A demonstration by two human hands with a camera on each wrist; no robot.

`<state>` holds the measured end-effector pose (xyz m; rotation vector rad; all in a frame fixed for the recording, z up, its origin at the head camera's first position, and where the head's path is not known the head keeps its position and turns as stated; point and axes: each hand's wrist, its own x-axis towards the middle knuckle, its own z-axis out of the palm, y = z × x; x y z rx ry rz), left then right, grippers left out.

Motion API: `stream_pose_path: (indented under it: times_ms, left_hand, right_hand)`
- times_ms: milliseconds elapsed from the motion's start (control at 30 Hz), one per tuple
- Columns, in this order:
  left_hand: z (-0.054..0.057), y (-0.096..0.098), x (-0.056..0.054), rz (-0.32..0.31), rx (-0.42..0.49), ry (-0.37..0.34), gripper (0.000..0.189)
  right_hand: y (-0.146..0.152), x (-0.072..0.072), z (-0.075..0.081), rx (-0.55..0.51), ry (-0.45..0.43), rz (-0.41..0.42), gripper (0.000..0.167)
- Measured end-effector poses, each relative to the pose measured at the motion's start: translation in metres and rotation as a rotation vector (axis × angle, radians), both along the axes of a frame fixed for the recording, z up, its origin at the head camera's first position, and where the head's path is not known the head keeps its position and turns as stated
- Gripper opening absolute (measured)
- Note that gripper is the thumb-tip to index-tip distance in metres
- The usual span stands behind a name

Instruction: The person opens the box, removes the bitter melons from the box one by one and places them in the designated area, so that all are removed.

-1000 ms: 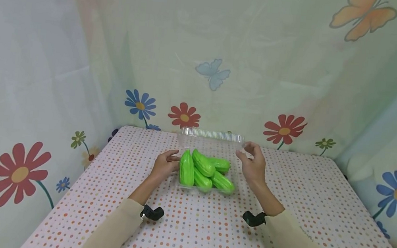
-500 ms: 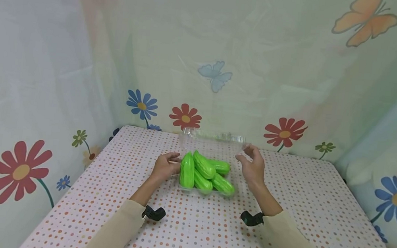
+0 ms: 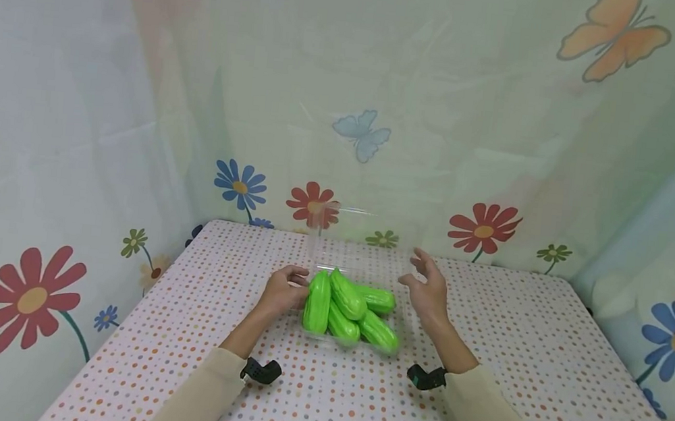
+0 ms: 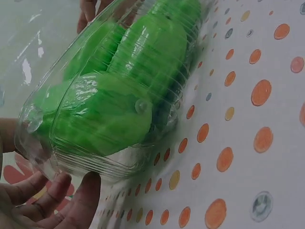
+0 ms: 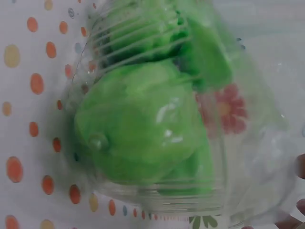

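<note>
Across the dotted desk (image 3: 331, 406), I read the clear box (image 4: 119, 163) of green vegetables (image 3: 349, 298) as lying nine-to-three; the nearer left hand (image 3: 284, 290), fingers loose, touches its nine-o'clock end. Right hand (image 3: 429, 292), spread and ungripping, sits around two.

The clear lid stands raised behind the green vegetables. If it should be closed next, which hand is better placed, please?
Probably the right hand: in the head view, its fingertips reach higher, near the right edge of the clear lid. The left hand sits lower, at the left side of the box.
</note>
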<state>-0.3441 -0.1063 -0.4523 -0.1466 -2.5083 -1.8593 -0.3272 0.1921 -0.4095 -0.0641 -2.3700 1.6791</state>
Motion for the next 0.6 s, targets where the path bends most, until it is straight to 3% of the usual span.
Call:
stream_pose_path:
  times_ms: [133, 400, 600]
  left_hand:
    - [-0.003, 0.001, 0.002, -0.025, -0.034, -0.026, 0.043]
    - [-0.004, -0.001, 0.006, -0.091, -0.008, -0.093, 0.052]
    - [0.006, -0.006, 0.003, -0.211, 0.007, -0.11, 0.056]
  right_hand:
    - [0.003, 0.005, -0.008, 0.002, -0.045, 0.005, 0.074]
    - [0.006, 0.008, -0.02, -0.036, -0.062, 0.049, 0.081]
    - [0.009, 0.003, -0.02, -0.073, 0.022, 0.121, 0.081]
